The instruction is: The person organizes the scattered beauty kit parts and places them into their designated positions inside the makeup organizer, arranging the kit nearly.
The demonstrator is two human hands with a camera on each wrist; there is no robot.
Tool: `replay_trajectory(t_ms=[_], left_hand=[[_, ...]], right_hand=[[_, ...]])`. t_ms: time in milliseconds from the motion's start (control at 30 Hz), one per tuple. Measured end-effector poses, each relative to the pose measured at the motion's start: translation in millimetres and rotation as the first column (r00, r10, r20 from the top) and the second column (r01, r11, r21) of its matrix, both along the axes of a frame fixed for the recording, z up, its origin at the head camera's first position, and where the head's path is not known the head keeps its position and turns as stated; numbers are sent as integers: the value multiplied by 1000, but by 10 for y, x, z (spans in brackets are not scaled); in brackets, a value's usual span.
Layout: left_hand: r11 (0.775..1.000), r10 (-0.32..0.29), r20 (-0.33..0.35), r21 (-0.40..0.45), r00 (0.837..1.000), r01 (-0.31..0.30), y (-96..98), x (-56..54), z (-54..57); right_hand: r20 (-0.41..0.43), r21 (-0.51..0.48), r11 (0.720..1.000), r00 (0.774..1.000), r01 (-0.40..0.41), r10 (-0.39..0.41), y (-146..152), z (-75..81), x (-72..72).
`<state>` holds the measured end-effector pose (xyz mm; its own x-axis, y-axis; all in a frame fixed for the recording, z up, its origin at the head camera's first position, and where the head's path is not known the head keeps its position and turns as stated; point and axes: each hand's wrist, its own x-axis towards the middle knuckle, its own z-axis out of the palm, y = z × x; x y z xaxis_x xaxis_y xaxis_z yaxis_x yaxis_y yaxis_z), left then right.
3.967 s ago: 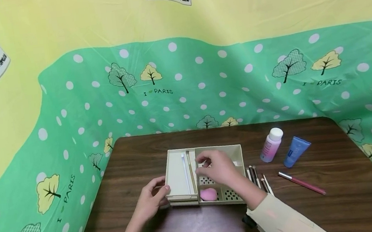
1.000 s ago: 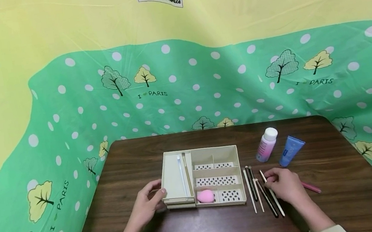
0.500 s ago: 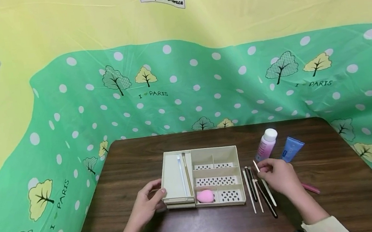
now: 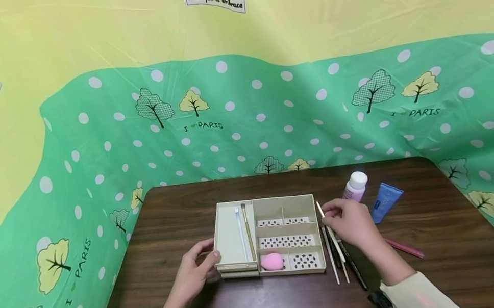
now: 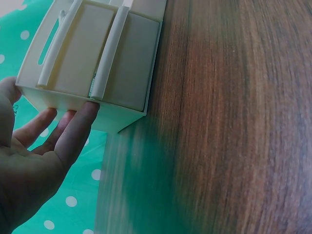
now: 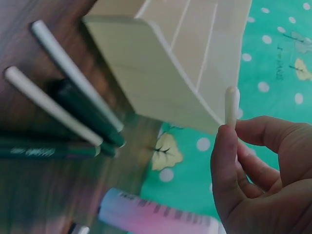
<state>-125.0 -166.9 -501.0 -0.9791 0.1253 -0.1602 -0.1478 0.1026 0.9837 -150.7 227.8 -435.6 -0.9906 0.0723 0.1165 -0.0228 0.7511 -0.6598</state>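
My right hand (image 4: 350, 221) pinches a slim white makeup brush (image 6: 232, 108) between thumb and fingers, held up beside the organizer's right wall. Its rounded white end points upward in the right wrist view. My left hand (image 4: 196, 268) touches the left side of the cream makeup organizer (image 4: 228, 233), fingertips against its side wall by the drawer fronts and thumb at the upper edge. On the organizer's flat left top lie a pale blue-white stick (image 4: 241, 237) and a brown-handled brush (image 4: 248, 233). A pink makeup sponge (image 4: 271, 261) sits in the front compartment.
Several more brushes, including a black one (image 4: 356, 269), lie right of the organizer. Beyond my right hand stand a white-capped pink bottle (image 4: 355, 187) and a blue tube (image 4: 386, 201). A pink pen-like stick (image 4: 404, 247) lies to the right. Patterned cloth (image 4: 245, 139) encloses the table.
My right hand left the organizer, took the white brush from the group on the right and carried it left and away to the organizer's right wall. My left hand has stayed at the organizer.
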Motion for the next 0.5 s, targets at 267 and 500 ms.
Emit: replay_trajectory(t_ms=[267, 500], left_hand=[[1000, 3, 1, -14, 1000, -3, 6, 4, 0], [1000, 2, -38, -28, 999, -3, 15, 20, 33]], right_hand=[[42, -140, 989, 997, -51, 57, -178, 122, -56], [42, -156, 986, 997, -59, 66, -353, 194, -120]])
